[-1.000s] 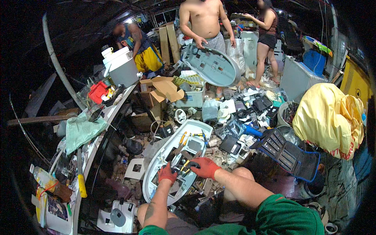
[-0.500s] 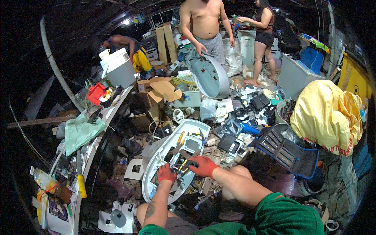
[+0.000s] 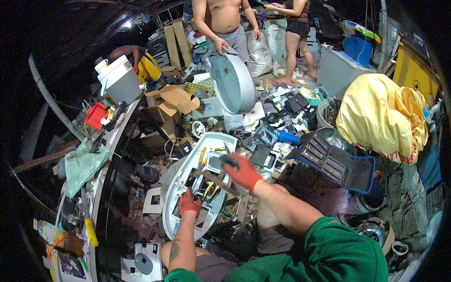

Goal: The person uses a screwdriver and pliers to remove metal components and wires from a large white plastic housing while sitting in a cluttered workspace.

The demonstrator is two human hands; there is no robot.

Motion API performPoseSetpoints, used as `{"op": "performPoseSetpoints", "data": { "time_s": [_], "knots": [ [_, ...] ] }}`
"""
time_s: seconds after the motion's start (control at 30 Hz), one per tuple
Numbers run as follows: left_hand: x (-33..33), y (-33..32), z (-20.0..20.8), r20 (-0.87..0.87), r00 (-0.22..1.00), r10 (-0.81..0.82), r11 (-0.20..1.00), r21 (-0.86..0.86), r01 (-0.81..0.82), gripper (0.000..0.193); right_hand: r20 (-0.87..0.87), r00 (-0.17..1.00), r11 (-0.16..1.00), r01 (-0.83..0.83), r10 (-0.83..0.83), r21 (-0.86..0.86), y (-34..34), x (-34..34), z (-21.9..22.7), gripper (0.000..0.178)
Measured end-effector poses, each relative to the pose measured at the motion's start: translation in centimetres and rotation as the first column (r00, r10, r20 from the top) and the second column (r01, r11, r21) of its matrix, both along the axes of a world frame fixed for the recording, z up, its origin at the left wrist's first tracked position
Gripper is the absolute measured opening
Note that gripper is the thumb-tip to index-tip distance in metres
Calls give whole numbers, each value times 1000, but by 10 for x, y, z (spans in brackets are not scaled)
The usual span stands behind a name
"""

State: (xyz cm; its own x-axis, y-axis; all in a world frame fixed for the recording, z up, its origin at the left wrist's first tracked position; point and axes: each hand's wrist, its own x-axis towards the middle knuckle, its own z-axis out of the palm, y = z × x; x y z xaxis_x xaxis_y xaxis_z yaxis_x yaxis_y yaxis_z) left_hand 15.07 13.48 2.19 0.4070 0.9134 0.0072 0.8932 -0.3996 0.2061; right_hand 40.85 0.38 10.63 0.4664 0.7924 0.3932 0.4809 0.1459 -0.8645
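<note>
Reaching into near half of pale grey oval plastic shell (image 3: pixel 169 215), red-gloved left hand (image 3: pixel 190 204) has fingertips just beside yellow-handled pliers (image 3: pixel 213 191); whether it grasps them, cannot tell. Red-gloved right hand (image 3: pixel 243 172), dark at fingertips and blurred, over shell's right edge; grip cannot be told. Flat brown bar (image 3: pixel 219 182) slants by same edge. Orange-handled tool (image 3: pixel 202 155) near shell's far end. Black, blue-edged tool case (image 3: pixel 358 175) beyond right edge.

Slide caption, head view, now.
Red-gloved left hand and right hand at a pale elongated plastic shell containing an orange-handled tool.
</note>
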Motion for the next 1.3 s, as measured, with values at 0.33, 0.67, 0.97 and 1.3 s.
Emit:
{"op": "performPoseSetpoints", "data": {
  "time_s": [0.33,0.67,0.97,1.3],
  "knots": [
    [29,-13,25,-104,990,100,995,-4,-101,78,-794,607,941,255,23,222,-43,165,-34,37],
    [163,-49,182,860,448,-247,852,-28,522,58,-928,60,882,291,369,370,31,170,-30,66],
    [438,-16,209,162,746,-646,759,246,603,90,-757,233,726,215,611,653,36,249,-22,62],
    [347,-57,258,647,729,-223,929,-85,359,54,-549,-16,549,55,836,834,1,185,34,64]
  ]
}}
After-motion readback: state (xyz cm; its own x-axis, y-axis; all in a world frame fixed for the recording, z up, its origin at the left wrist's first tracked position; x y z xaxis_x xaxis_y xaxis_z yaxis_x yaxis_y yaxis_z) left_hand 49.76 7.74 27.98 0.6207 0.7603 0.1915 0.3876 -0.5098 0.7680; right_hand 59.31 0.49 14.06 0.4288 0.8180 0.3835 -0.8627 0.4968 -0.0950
